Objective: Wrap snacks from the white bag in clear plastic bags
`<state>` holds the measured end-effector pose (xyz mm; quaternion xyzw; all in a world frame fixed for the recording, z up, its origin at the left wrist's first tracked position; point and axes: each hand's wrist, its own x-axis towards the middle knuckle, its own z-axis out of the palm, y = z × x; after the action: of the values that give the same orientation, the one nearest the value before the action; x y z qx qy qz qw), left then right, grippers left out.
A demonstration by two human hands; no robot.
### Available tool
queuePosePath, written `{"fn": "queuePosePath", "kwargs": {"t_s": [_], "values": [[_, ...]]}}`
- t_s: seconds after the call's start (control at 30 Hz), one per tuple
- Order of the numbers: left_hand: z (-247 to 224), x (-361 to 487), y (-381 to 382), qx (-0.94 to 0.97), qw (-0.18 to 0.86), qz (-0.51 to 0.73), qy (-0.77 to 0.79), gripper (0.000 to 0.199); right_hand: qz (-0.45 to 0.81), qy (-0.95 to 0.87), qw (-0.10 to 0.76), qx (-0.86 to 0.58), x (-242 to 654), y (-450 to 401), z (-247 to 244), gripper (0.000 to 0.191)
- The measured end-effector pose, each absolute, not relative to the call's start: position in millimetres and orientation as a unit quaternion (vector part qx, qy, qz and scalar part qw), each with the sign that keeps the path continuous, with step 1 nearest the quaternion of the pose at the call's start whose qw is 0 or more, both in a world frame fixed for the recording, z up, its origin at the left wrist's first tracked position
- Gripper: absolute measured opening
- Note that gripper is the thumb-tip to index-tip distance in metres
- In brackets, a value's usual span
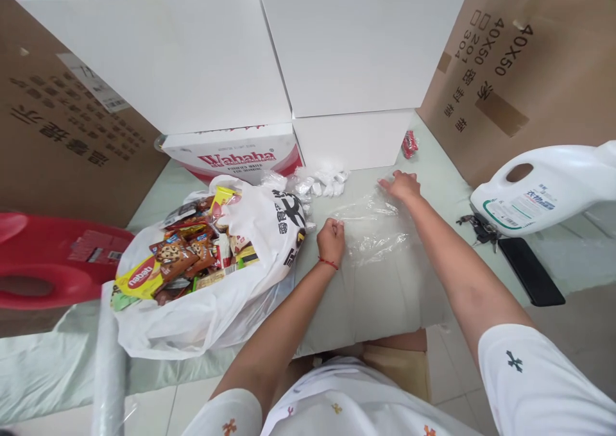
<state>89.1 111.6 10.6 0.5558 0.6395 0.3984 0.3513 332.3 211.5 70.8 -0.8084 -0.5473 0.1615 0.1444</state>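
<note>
A clear plastic bag (373,243) lies spread over the table between my hands. My left hand (332,240), with a red string at its wrist, is closed on the bag's left edge. Farther off, my right hand (402,186) is at the bag's far right corner, its thumb and fingers partly apart; whether it pinches the film is hard to see. To the left of my left hand sits a white shopping bag (240,314) full of packaged snacks (178,253). Several small white packets in clear wrap (322,183) lie just beyond my left hand.
White boxes (356,45) and a Wahaha carton (235,154) stand along the back. Cardboard boxes (568,90) flank both sides. At right are a white jug (534,186), keys (481,229) and a phone (529,272); at left, a red jug (58,256). A small red packet (409,144) lies behind.
</note>
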Motion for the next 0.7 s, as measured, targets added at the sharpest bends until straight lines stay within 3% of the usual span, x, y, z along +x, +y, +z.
{"fn": "queuePosePath", "kwargs": {"t_s": [0.13,0.23,0.4,0.5,0.63,0.7], "values": [[11.4,83.7,107.7,0.564,0.326,0.416,0.635,0.009,0.237,-0.606,0.131,-0.748,335.8,222.2,63.9,0.029],[13.6,78.1,107.3,0.557,0.298,0.391,0.670,0.009,0.246,-0.621,0.179,-0.723,347.1,224.7,54.2,0.010],[14.3,76.8,108.4,0.547,0.268,0.358,0.708,0.009,0.210,-0.575,0.255,-0.748,359.5,234.1,43.6,0.009],[13.3,79.3,113.2,0.538,0.260,0.363,0.716,0.010,0.115,-0.600,0.284,-0.739,349.5,217.1,56.4,0.020],[9.2,78.7,121.4,0.508,0.273,0.400,0.713,0.014,-0.018,-0.680,0.366,-0.635,314.7,134.6,75.4,0.026],[5.5,77.1,123.7,0.502,0.285,0.419,0.701,0.014,-0.005,-0.766,0.341,-0.544,291.5,82.9,72.0,0.022]]}}
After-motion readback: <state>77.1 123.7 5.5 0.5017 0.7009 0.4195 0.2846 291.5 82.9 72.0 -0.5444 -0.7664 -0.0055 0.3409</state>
